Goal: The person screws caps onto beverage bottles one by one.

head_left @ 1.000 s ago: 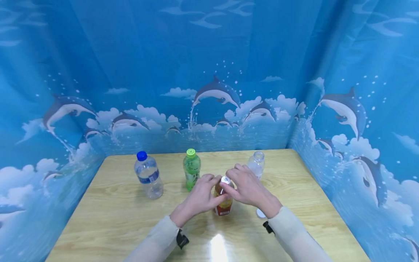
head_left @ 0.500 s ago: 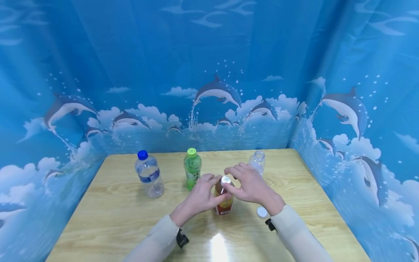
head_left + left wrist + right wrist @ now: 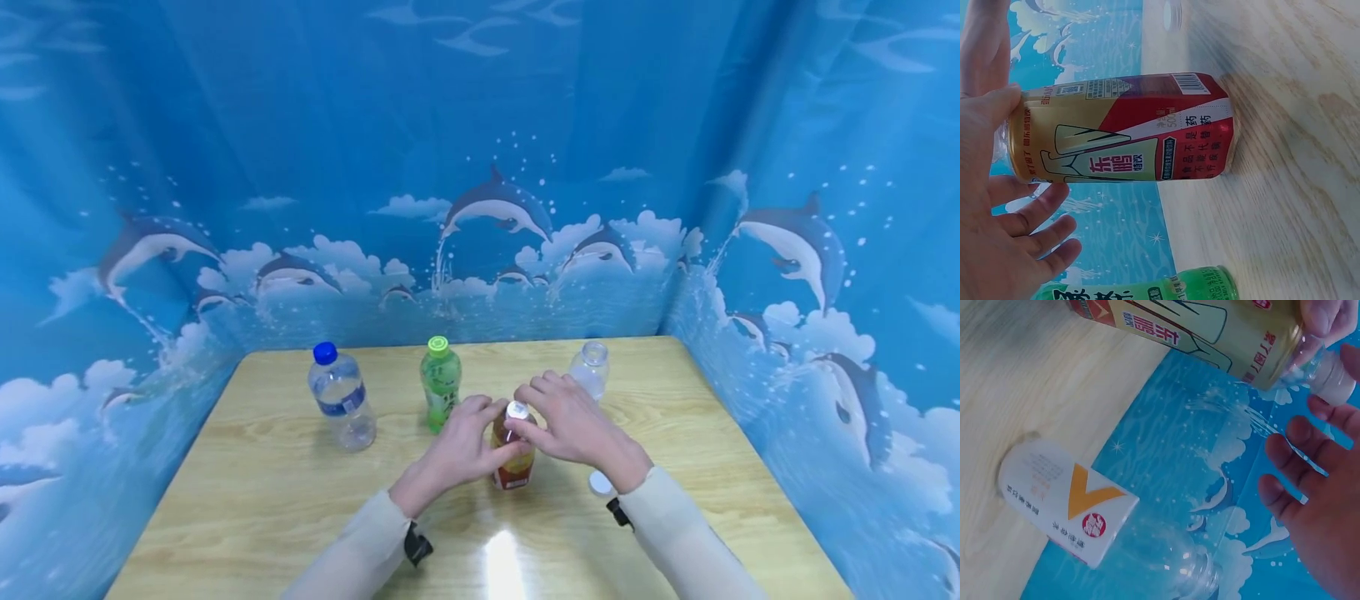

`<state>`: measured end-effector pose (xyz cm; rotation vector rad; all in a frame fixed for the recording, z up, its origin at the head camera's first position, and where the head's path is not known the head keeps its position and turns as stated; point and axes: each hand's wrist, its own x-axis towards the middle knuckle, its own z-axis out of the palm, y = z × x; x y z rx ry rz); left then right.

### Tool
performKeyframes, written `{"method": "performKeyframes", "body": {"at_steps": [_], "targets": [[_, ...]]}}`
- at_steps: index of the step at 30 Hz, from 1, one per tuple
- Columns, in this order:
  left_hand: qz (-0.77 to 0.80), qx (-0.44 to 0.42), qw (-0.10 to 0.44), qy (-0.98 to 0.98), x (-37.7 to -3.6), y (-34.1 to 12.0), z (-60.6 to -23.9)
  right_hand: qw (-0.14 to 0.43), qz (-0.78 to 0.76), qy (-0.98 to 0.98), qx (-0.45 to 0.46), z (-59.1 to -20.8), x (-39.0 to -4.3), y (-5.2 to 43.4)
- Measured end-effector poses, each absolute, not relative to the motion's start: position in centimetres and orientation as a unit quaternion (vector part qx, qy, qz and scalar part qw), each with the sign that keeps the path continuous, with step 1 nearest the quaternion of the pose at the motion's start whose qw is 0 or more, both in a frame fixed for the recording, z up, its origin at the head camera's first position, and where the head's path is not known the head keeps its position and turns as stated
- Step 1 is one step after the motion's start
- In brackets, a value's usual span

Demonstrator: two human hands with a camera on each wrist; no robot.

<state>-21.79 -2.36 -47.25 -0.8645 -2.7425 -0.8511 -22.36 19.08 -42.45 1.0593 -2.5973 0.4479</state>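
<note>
Centrally on the table (image 3: 247,467), the left hand (image 3: 461,450) grips the tea bottle (image 3: 513,454); the right hand (image 3: 573,425) pinches its cap (image 3: 517,409), apparently not yet off. Another cap (image 3: 600,482) lies loose.

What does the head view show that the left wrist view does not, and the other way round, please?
Only the head view shows the right hand at the white cap, the blue-capped water bottle, the uncapped clear bottle and a loose white cap on the table. Only the left wrist view shows the red-and-gold label with its barcode close up. Both show the left hand holding the tea bottle upright, with the green bottle beside it.
</note>
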Motion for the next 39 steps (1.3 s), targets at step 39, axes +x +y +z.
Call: {"method": "performKeyframes", "body": {"at_steps": [39], "targets": [[-0.288, -0.284, 0.071, -0.912, -21.7, -2.5, -47.1, 0.192, 0.151, -0.908, 0.339, -43.0, -22.8, 17.7]]}}
